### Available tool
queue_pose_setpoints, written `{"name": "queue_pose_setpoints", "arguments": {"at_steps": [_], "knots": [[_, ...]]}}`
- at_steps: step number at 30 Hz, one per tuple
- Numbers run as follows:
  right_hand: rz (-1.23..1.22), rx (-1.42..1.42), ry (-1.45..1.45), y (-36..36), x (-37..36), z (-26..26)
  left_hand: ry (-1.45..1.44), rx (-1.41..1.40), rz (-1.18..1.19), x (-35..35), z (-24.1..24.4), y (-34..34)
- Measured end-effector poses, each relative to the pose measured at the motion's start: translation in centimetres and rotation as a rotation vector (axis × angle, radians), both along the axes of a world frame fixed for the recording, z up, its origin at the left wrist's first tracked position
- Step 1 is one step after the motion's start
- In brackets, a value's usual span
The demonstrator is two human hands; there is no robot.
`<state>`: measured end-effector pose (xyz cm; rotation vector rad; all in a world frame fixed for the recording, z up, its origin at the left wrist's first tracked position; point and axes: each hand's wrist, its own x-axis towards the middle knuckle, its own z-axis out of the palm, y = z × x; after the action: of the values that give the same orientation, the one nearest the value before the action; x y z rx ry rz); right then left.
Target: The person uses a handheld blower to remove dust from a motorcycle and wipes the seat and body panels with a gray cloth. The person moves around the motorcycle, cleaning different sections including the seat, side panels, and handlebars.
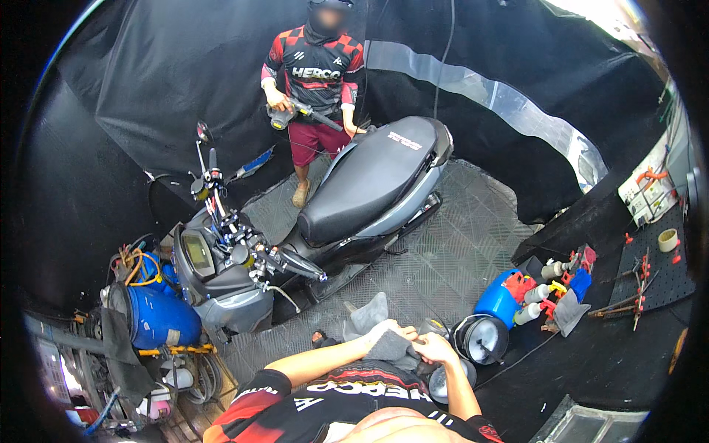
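Both my hands are close together in front of my shirt, low in the view. My left hand [390, 335] grips a grey cloth [389, 348], which hangs below the fingers. My right hand [436, 348] touches the cloth's edge from the other side. Which hand is which is judged by the picture only. A scooter [365, 177] with a black seat and a grey front stands beyond my hands, its handlebars to the left. A co-worker [318, 72] stands behind it, holding a handheld blower [293, 113] and resting the other hand near the seat.
A blue barrel [160, 315] stands at the left. At the right are a blue container [496, 299] with spray bottles [534, 293], a black bucket [481, 339] and a power strip [645, 194] on the wall. Grey floor tiles [454, 238] lie around the scooter.
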<state>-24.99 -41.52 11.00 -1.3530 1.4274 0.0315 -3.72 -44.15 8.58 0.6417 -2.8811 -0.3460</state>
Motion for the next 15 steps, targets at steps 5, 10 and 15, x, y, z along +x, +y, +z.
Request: {"name": "queue_pose_setpoints", "arguments": {"at_steps": [5, 10, 15], "knots": [[0.059, -0.007, 0.042, 0.4, 1.0, -1.5, 0.019, -0.076, 0.050, 1.2, -2.8, 1.7], [0.270, -0.355, -0.009, 0.6, 1.7, -2.6, 0.174, 0.086, 0.210, 3.5, -4.7, 2.3], [0.241, -0.326, 0.128, 0.6, 4.9, 1.0, 0.394, 0.281, 0.307, 6.3, -3.5, 2.4]]}}
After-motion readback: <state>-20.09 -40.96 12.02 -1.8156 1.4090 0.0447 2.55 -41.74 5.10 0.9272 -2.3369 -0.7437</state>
